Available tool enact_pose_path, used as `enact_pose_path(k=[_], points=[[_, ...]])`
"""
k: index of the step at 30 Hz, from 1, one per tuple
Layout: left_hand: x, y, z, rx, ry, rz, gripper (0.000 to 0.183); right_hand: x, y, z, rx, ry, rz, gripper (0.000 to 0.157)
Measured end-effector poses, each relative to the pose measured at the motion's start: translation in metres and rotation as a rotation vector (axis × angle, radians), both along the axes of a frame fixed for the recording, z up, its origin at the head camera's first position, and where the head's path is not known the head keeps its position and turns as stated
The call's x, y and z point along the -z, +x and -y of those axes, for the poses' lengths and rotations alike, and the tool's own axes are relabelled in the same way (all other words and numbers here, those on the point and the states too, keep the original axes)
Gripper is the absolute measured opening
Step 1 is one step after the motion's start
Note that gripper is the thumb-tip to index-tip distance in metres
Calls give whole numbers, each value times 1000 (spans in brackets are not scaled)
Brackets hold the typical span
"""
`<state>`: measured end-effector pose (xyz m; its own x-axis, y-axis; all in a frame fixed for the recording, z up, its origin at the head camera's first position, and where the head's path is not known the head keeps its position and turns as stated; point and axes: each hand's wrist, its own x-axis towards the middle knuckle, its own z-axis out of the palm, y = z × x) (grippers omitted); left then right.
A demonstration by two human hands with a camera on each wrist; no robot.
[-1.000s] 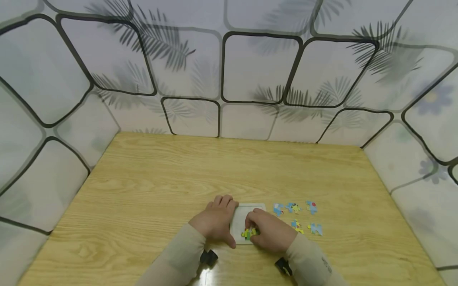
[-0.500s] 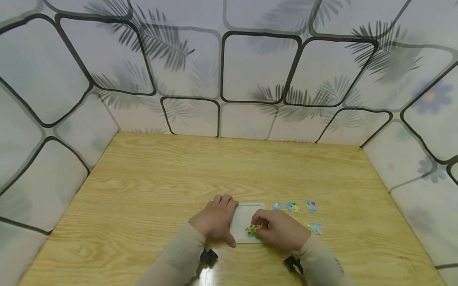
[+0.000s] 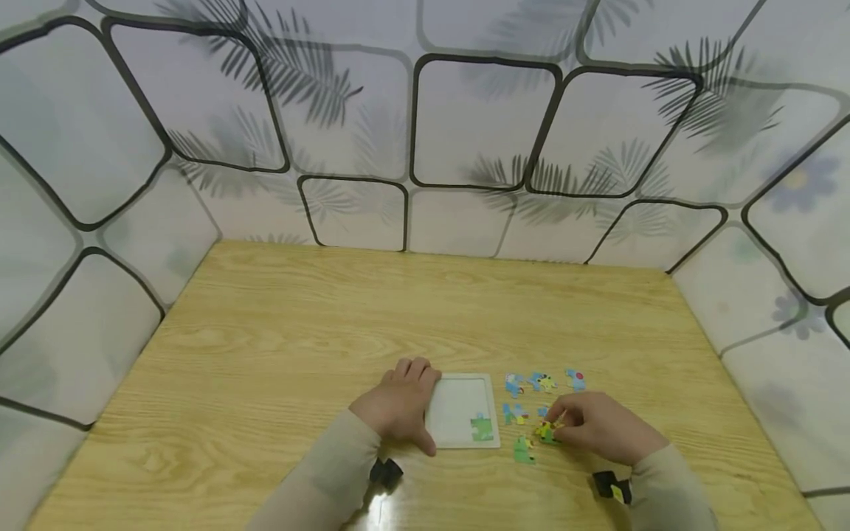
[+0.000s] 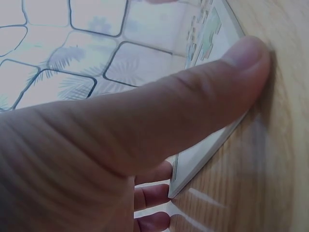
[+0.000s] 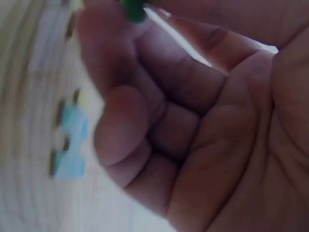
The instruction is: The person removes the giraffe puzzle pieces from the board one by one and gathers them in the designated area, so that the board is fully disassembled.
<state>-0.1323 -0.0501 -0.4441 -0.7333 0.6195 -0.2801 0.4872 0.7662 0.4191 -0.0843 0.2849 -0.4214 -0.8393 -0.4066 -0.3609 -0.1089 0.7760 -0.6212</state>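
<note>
My left hand (image 3: 398, 405) rests against the left side of a shallow white puzzle frame (image 3: 458, 405). In the left wrist view its straight thumb lies over the frame's edge (image 4: 205, 152), and the other fingertips touch the far end. A green jigsaw piece (image 3: 482, 429) sits in the frame's lower right corner. Right of the frame, my right hand (image 3: 600, 428) pinches a yellow-green jigsaw piece (image 3: 547, 432) between thumb and forefinger, low over the table. Only a green bit of that puzzle piece (image 5: 133, 9) shows in the right wrist view.
Several loose jigsaw pieces lie right of the frame, among them a blue one (image 3: 513, 384), a blue one with a red spot (image 3: 575, 380) and a green one (image 3: 524, 450). Patterned walls (image 3: 465, 221) bound the wooden table (image 3: 299, 310) at the back and sides.
My right hand has moved right, from above the frame to the loose pieces, carrying the yellow-green jigsaw piece. The green corner piece is now uncovered. My left hand has stayed put.
</note>
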Motion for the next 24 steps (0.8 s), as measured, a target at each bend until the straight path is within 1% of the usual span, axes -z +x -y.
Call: enact_pose_path(k=[1,3,7,8,14,17,20,22,24], points=[[0,0,0,-2,2,0,108,0,1,-2,-6,8,-1,12],[-1,0,1,-4,5,1,108,2,4,-4,-26,23,-30,9],[-2,0,1,-4,3,-5,107,6,7,-1,-44,44,-109,11],[-2,0,2,-4,3,-7,107,7,7,1,-39,52,-115,12],[-2,0,1,0,6,-4,106,7,5,6,-8,106,-75,12],[-3,1,1,2,10,-1,105,6,4,8,-14,102,-60,12],[-4,1,1,3,9,-1,106,6,-1,17,-33,76,-73,10],[-4,2,1,0,8,4,106,6,-5,28,-56,40,-95,8],[-5,2,0,-4,3,5,106,8,-9,43,-85,9,-122,16]])
